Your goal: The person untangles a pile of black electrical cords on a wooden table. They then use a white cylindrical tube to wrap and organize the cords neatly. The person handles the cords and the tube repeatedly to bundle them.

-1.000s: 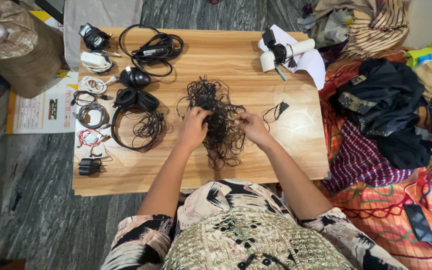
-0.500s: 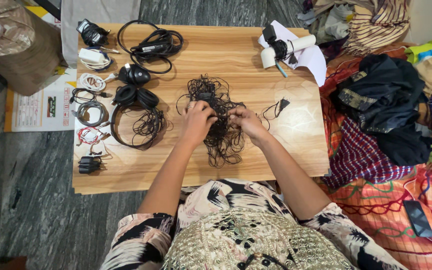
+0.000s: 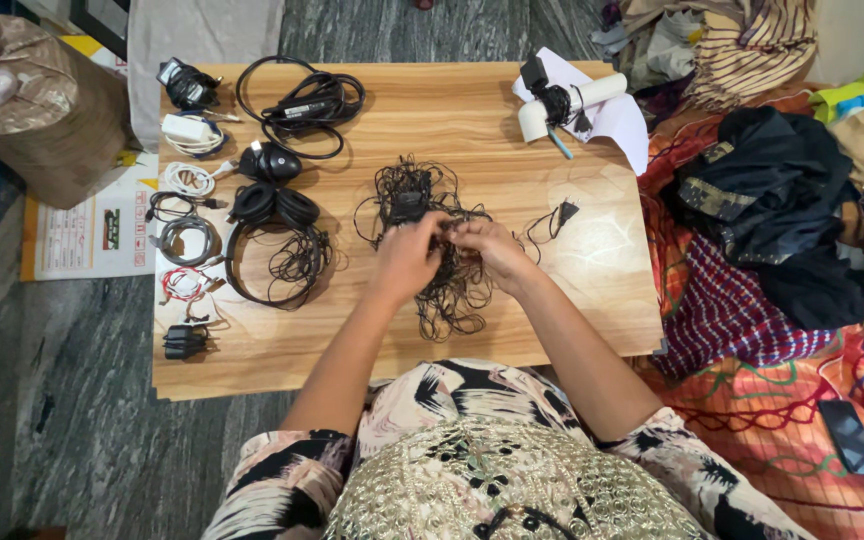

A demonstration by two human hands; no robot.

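Both hands meet at the table's centre, over a tangle of thin black wire (image 3: 432, 250). Left hand (image 3: 407, 258) is curled on top of the tangle w/ fingertips pinching strands; right hand (image 3: 487, 250) pinches strands from the 3 o'clock side, fingertips nearly touching the left's. Grip looks like a fine pinch, prob. so single strands can be held apart. A small black block (image 3: 407, 207) sits in the tangle at 12 o'clock from the left hand; loops trail down toward 6 o'clock, and a loose plug end (image 3: 564, 212) lies at 2 o'clock from the right hand.

The tangle lies mid-way on the wooden table (image 3: 472, 110), within easy reach of both arms. At 9 o'clock: black headphones (image 3: 270, 245) w/ their cord bunched, then small coiled cables, white (image 3: 188, 178) and grey (image 3: 187, 238), in a column along the left edge, each apart from the next, seemingly sorted. At 11 o'clock a thick black cable coil (image 3: 302, 100). At 1 o'clock a white roll w/ a black clip (image 3: 557, 100) on white paper. Right of the table, at 3 o'clock, a heap of clothes (image 3: 782, 210); phone (image 3: 849, 435) on the patterned cloth at 4 o'clock.
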